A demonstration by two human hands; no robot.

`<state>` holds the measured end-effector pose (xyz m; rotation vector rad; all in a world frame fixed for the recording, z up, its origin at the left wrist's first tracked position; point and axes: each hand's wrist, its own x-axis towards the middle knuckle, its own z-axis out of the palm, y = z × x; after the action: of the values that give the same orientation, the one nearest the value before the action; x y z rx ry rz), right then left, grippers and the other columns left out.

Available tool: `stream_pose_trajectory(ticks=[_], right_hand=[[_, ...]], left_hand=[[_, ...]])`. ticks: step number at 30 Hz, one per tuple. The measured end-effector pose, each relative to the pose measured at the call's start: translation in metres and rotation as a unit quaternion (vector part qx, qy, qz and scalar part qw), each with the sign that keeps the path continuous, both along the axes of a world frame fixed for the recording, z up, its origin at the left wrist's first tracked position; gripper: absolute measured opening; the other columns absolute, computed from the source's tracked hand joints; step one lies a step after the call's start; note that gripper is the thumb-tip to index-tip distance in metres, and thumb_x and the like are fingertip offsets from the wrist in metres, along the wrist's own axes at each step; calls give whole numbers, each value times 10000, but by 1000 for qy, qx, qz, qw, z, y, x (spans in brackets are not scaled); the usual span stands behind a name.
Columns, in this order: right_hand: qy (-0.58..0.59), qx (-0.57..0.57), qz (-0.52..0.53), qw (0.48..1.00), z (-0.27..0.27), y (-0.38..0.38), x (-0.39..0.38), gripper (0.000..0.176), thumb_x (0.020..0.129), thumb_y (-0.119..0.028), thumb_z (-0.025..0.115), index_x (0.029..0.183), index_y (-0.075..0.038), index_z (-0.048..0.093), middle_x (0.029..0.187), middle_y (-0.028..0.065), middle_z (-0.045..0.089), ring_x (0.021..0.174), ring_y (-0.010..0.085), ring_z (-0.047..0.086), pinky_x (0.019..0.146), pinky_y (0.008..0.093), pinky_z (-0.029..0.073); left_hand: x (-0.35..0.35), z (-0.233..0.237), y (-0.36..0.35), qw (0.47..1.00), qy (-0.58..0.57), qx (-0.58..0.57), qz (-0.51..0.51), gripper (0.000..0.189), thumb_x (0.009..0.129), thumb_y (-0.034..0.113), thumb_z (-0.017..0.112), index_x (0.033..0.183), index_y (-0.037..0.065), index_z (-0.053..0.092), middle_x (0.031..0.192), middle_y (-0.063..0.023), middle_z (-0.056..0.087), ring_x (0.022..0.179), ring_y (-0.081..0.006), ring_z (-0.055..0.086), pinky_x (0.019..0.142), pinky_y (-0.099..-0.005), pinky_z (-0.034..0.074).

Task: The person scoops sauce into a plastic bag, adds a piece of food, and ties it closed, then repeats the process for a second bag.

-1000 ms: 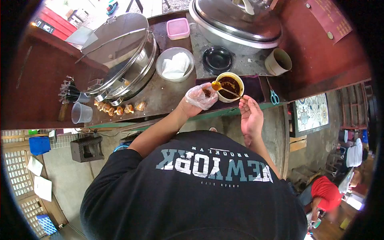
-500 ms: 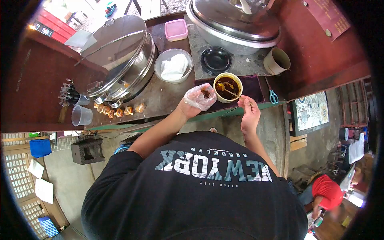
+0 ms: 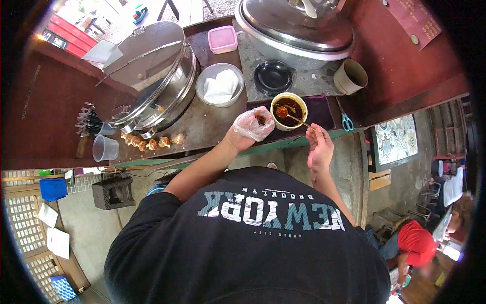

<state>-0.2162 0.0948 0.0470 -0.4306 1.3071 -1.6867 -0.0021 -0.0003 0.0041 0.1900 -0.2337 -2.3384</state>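
Head view: the left hand [image 3: 251, 126], sheathed in a clear plastic bag [image 3: 244, 119], is cupped around a brown morsel [image 3: 260, 119] just at 9 o'clock of the sauce cup [image 3: 305, 106]. The right hand [image 3: 319, 144], at 5 o'clock, pinches the spoon [image 3: 296, 119]. The spoon's axis runs from 5 to 11 o'clock, with its loaded bowl over the sauce, nearer the left hand.

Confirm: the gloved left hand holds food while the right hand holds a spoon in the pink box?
No. The head view shows the right hand holding the spoon in the yellow sauce bowl, not the pink box; the gloved left hand holds food.
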Motion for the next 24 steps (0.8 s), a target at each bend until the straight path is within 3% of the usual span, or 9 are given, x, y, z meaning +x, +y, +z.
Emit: stream_pose_trajectory(ticks=[2,17,20,24], right_hand=[[-3,1,-3,1000,-4,1,-2,217,929,-135,510,1027,39,598,878,90,629,796,141,591,768,250,487],[-27,-26,22,999,19,2,11,204,933,-121,500,1015,35,603,887,90,633,793,146,593,762,258,490],[14,-36,56,998,22,1,22,200,937,-121,494,1015,23,608,886,85,635,801,143,591,761,259,481],[147,-28,90,985,25,3,32,186,940,-119,493,1000,9,614,890,66,631,809,130,592,761,254,473]], left_hand=[[1,2,0,1000,-5,-7,-5,339,810,186,650,1106,38,575,1022,-117,580,995,-270,551,942,-414,444],[0,-6,0,1000,24,-11,1,295,838,145,607,1114,44,575,1055,-140,572,1000,-300,557,944,-425,454],[1,-1,1,998,-9,58,0,269,859,119,572,1115,37,572,1074,-154,565,1005,-311,559,949,-432,451],[2,1,4,999,-2,33,9,274,874,107,542,1136,25,550,1093,-169,558,1019,-314,558,955,-434,450]])
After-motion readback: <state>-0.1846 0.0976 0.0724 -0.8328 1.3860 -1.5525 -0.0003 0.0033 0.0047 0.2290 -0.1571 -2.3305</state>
